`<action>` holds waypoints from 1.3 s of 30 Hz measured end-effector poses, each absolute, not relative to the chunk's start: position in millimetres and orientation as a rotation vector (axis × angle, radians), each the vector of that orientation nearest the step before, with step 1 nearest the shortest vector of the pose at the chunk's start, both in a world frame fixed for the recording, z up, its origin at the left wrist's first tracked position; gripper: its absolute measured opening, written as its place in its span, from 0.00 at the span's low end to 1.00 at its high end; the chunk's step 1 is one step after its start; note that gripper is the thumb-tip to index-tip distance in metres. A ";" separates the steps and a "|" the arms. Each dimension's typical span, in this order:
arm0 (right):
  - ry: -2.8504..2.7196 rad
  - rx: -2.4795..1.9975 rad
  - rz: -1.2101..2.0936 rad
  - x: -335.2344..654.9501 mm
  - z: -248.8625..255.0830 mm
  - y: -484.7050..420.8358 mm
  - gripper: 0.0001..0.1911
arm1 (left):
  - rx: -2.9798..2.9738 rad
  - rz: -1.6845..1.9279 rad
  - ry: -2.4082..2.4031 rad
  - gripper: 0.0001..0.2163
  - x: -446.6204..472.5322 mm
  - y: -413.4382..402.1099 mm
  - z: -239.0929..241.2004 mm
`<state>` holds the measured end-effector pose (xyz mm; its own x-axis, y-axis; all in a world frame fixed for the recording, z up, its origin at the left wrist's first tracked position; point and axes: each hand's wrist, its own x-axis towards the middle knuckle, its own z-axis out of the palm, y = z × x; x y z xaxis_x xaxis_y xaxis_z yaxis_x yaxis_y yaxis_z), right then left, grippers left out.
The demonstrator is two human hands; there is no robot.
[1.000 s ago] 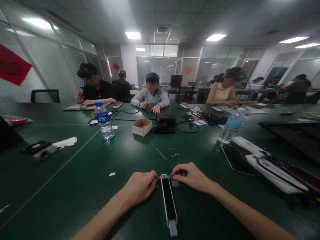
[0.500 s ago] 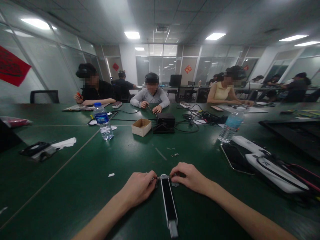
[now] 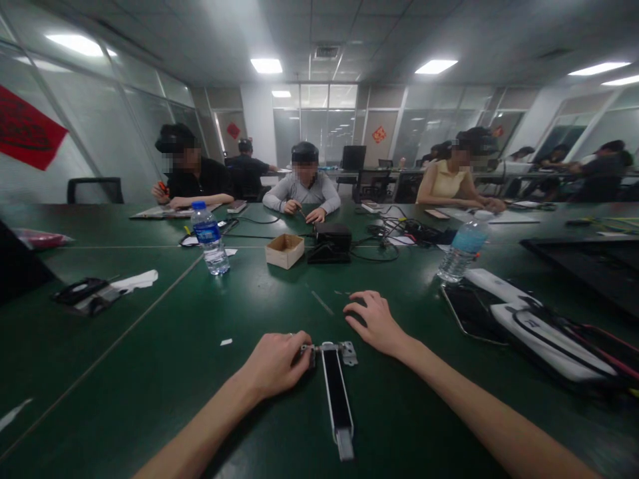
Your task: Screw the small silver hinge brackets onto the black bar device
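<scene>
A long black part with a silver frame (image 3: 337, 389) lies on the green table, its grey tab pointing toward me. Small metal brackets sit at both sides of its far end. The fingers of my left hand (image 3: 282, 362) are closed on the left metal bracket (image 3: 312, 354), partly covering it. Beside my right hand, the right metal bracket (image 3: 349, 353) is uncovered and lies against the part. My right hand (image 3: 377, 324) is farther out over the table, fingers spread and curved, with nothing visible in them. Beneath it, the spot where small metal rings lay is hidden.
A small cardboard box (image 3: 284, 251) and a black device (image 3: 329, 243) stand ahead. Water bottles (image 3: 210, 241) are at left and right. A phone (image 3: 472, 313) and a white device (image 3: 546, 342) lie at right. Several people sit across the table.
My right hand has let go of the right bracket and moved away and slightly right, its fingers opening. My left hand stays at the left bracket. The view has shifted slightly.
</scene>
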<state>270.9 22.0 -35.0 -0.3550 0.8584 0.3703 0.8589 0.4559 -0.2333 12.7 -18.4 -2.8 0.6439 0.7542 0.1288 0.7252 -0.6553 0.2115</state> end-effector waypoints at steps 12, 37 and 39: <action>-2.134 -0.930 0.193 257.1 -20.2 -8.3 0.08 | 2.804 0.822 1.082 0.07 12.4 -17.0 -10.6; -2.282 -1.050 0.238 257.9 -15.5 -17.7 0.04 | 2.787 0.479 1.046 0.05 -1.6 -6.1 -5.7; -2.348 -1.128 0.281 258.7 -14.0 -17.4 0.05 | 2.721 0.443 1.062 0.05 0.7 -6.8 -4.2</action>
